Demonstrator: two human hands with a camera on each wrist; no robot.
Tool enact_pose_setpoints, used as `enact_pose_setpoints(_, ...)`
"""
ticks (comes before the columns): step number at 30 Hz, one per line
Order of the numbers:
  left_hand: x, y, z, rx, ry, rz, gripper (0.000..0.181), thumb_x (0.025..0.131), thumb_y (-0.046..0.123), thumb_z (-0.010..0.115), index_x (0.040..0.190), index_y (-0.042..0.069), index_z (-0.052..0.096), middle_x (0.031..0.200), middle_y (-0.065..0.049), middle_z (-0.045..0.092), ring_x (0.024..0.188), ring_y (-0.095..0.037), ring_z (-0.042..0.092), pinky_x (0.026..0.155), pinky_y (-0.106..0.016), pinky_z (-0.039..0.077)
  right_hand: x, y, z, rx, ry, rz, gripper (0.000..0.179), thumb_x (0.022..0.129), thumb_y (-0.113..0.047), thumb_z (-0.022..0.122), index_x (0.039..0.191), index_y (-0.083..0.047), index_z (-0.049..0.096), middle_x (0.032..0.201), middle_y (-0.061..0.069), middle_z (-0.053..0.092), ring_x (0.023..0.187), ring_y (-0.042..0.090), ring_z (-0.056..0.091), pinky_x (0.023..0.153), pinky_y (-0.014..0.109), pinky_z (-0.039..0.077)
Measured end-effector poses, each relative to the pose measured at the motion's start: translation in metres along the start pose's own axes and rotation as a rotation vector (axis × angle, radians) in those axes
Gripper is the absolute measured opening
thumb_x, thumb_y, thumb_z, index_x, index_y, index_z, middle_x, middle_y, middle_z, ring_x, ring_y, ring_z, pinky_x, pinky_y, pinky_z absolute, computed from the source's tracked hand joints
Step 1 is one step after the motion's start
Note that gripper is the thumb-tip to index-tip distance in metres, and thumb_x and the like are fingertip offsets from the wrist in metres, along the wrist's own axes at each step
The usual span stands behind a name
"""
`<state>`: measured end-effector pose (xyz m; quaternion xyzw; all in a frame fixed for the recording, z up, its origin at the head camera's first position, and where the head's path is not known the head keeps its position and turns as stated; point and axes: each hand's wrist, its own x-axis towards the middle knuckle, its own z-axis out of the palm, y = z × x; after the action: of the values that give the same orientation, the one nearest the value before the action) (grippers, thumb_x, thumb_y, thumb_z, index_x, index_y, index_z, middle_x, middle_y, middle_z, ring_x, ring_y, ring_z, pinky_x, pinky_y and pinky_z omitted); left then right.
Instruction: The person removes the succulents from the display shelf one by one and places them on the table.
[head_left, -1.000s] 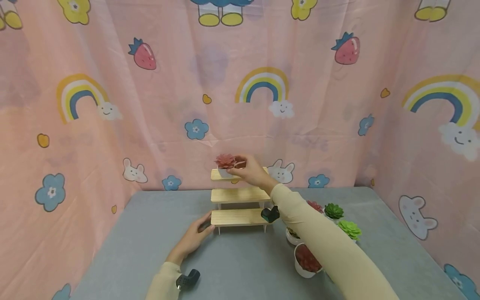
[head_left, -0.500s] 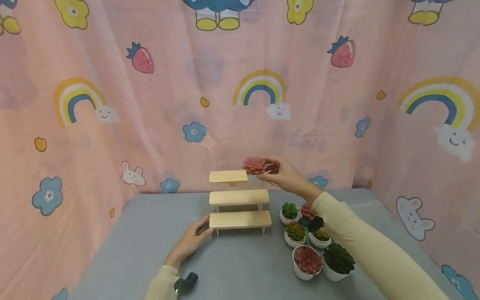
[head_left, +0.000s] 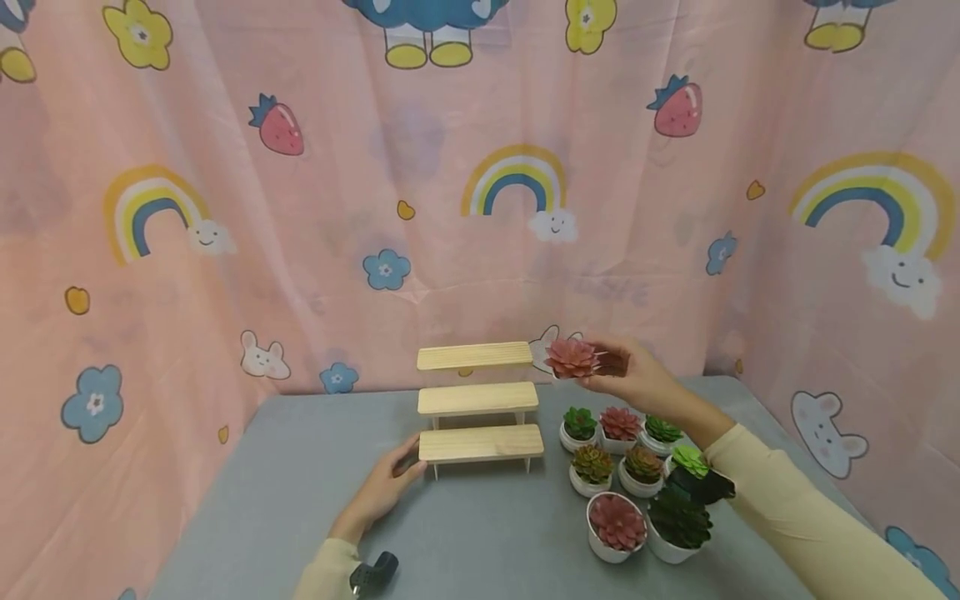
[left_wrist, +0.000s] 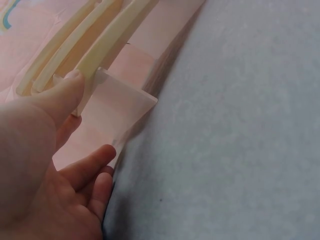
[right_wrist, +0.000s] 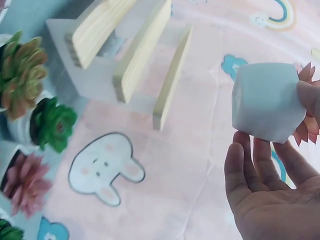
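A pink artificial succulent (head_left: 572,357) in a white faceted pot (right_wrist: 267,100) is held up in my right hand (head_left: 647,379), thumb on one side of the pot and fingers on the other. It hangs in the air to the right of the top board of a three-tier wooden display stand (head_left: 480,400). My left hand (head_left: 377,490) grips the stand's left end at the lowest board. In the left wrist view the thumb (left_wrist: 67,95) lies on that board's end, with the other fingers by the pale side panel (left_wrist: 122,95).
Several potted succulents stand grouped right of the stand, among them a red one (head_left: 617,522), a dark green one (head_left: 679,518) and a small green one (head_left: 579,423). A pink patterned curtain (head_left: 315,208) hangs behind the grey table (head_left: 300,475).
My right hand has carried the pink succulent from the top board rightward and slightly down, off the stand. The pots it covered now show. My left hand stays at the stand.
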<state>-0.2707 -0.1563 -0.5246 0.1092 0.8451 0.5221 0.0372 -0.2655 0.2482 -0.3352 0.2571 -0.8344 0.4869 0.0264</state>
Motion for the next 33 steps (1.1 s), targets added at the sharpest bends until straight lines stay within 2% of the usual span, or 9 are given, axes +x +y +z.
enact_pose_setpoints(3,-0.001,0.001,0.000,-0.006,0.002,-0.006,0.065,0.101,0.038,0.062,0.157,0.014,0.039,0.155,-0.015,0.049,0.149,-0.040,0.038,0.120,-0.061,0.032,-0.011,0.006,-0.006,-0.006,0.005,-0.013,0.055,0.096,-0.007,0.066,0.145,0.008,0.047,0.129,0.027,0.064,0.103,-0.004,0.065,0.085,0.020,0.058)
enact_pose_setpoints(5,-0.001,0.002,-0.001,-0.008,0.006,-0.004,0.065,0.101,0.037,0.062,0.157,0.013,0.039,0.154,-0.016,0.049,0.148,-0.041,0.038,0.120,-0.062,0.032,-0.018,0.011,-0.010,-0.003,0.007,-0.024,0.053,0.096,-0.006,0.066,0.145,0.007,0.048,0.127,0.020,0.066,0.103,-0.005,0.066,0.085,0.020,0.059)
enact_pose_setpoints(10,-0.002,0.004,-0.002,-0.008,0.020,-0.008,0.065,0.101,0.037,0.062,0.156,0.012,0.039,0.154,-0.017,0.049,0.148,-0.042,0.038,0.119,-0.063,0.032,-0.037,0.020,-0.022,0.016,-0.007,-0.024,0.050,0.098,-0.004,0.063,0.144,0.009,0.048,0.120,-0.013,0.067,0.105,-0.004,0.066,0.083,0.020,0.059)
enact_pose_setpoints(13,-0.001,0.004,-0.002,-0.008,0.013,-0.016,0.065,0.101,0.037,0.062,0.157,0.013,0.039,0.154,-0.017,0.049,0.149,-0.041,0.037,0.120,-0.062,0.032,-0.052,0.026,-0.029,0.006,-0.005,-0.002,0.050,0.098,-0.005,0.062,0.143,0.010,0.047,0.116,-0.025,0.065,0.106,-0.007,0.065,0.082,0.019,0.059)
enact_pose_setpoints(18,-0.002,0.005,-0.002,-0.006,0.009,-0.011,0.065,0.101,0.037,0.062,0.156,0.013,0.039,0.155,-0.017,0.048,0.149,-0.042,0.037,0.120,-0.062,0.033,-0.073,0.037,-0.039,-0.018,0.008,0.023,0.050,0.099,-0.004,0.061,0.143,0.012,0.045,0.117,-0.029,0.063,0.107,-0.010,0.062,0.082,0.017,0.058)
enact_pose_setpoints(23,-0.002,0.006,-0.003,-0.018,0.009,-0.010,0.065,0.100,0.036,0.063,0.156,0.013,0.040,0.155,-0.016,0.048,0.149,-0.041,0.036,0.120,-0.062,0.032,-0.088,0.050,-0.045,0.022,-0.015,0.029,0.050,0.100,-0.002,0.059,0.143,0.015,0.043,0.120,-0.027,0.064,0.108,-0.008,0.064,0.082,0.019,0.059)
enact_pose_setpoints(28,-0.004,0.001,-0.001,-0.003,-0.001,-0.009,0.065,0.100,0.038,0.062,0.156,0.013,0.039,0.156,-0.016,0.048,0.150,-0.042,0.035,0.120,-0.063,0.031,-0.108,0.065,-0.050,0.064,-0.047,0.085,0.053,0.101,-0.002,0.057,0.145,0.018,0.037,0.122,-0.029,0.063,0.109,-0.007,0.064,0.082,0.020,0.059)
enact_pose_setpoints(31,-0.002,0.001,0.000,-0.009,-0.006,-0.009,0.065,0.101,0.038,0.061,0.157,0.014,0.039,0.156,-0.015,0.048,0.150,-0.041,0.036,0.120,-0.062,0.031,-0.121,0.075,-0.053,0.073,-0.046,0.112,0.051,0.101,-0.001,0.057,0.146,0.014,0.039,0.123,-0.029,0.063,0.109,-0.007,0.064,0.081,0.021,0.060)
enact_pose_setpoints(33,-0.001,0.002,-0.001,-0.012,-0.004,0.000,0.065,0.101,0.038,0.061,0.157,0.013,0.039,0.154,-0.016,0.049,0.149,-0.042,0.037,0.119,-0.062,0.032,-0.128,0.082,-0.058,0.085,-0.044,0.124,0.049,0.101,0.000,0.056,0.147,0.006,0.043,0.125,-0.030,0.061,0.110,-0.008,0.063,0.080,0.021,0.060)
